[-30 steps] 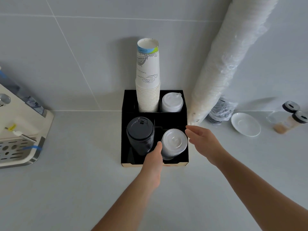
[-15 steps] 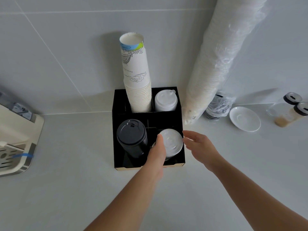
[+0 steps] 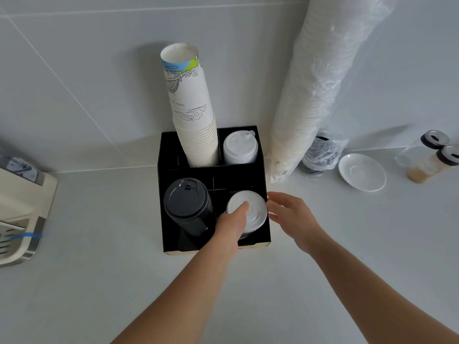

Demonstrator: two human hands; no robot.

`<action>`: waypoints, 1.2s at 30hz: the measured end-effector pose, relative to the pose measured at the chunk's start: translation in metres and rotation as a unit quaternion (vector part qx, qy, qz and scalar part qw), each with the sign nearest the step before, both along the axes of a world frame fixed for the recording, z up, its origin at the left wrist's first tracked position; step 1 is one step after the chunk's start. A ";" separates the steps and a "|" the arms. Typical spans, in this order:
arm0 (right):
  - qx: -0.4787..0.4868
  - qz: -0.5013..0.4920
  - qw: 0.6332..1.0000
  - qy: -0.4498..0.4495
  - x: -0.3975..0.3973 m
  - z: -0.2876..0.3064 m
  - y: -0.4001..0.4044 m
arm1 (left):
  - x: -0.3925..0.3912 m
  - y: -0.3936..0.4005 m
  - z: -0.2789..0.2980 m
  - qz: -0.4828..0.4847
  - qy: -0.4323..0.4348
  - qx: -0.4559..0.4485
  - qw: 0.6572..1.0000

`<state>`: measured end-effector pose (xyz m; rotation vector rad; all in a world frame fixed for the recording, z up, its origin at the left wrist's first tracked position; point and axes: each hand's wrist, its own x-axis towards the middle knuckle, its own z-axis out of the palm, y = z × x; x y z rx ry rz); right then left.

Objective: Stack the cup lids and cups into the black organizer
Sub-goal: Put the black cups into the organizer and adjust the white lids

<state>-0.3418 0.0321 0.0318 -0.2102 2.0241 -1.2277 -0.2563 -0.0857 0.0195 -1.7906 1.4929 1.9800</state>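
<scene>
i am watching the left hand (image 3: 232, 225) pressing down on the white lids (image 3: 250, 214) in the front right slot of the black organizer (image 3: 213, 244). half a second ago that stack was standing higher and the thumb was beside it; now the thumb is lying across the top lid and the stack is sitting lower, so i am judging the lids as nearly seated. the left hand's fingers are hidden behind the stack, so i cannot tell whether they are gripping it. the right hand (image 3: 290, 216) is moving in closer, fingers relaxed and spread, fingertips just beside the organizer's right wall and holding nothing.

the organizer is standing at the back edge of the tabletop (image 3: 99, 281) against the wall. the white lids are looking flat, round and slightly shiny. the black lids (image 3: 186, 201) are filling the front left slot, the paper cups (image 3: 191, 108) are rising tall from the back slot, and more white lids (image 3: 239, 147) are sitting beside them. a bagged sleeve of cups (image 3: 320, 83) is leaning against the wall to the right.
</scene>
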 end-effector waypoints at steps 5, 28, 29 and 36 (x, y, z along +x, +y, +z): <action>-0.003 -0.021 1.000 -0.007 0.002 0.005 0.002 | -0.003 0.001 -0.005 0.005 0.000 -0.007 1.000; -0.033 0.032 0.998 0.044 0.008 0.008 0.003 | 0.003 0.002 -0.031 0.051 0.065 0.004 0.997; -0.041 0.030 0.998 0.046 0.010 0.009 0.004 | 0.003 0.002 -0.033 0.047 0.064 -0.012 0.997; -0.064 0.047 0.996 0.032 0.016 0.010 0.007 | -0.003 0.004 -0.038 0.028 0.039 -0.053 0.997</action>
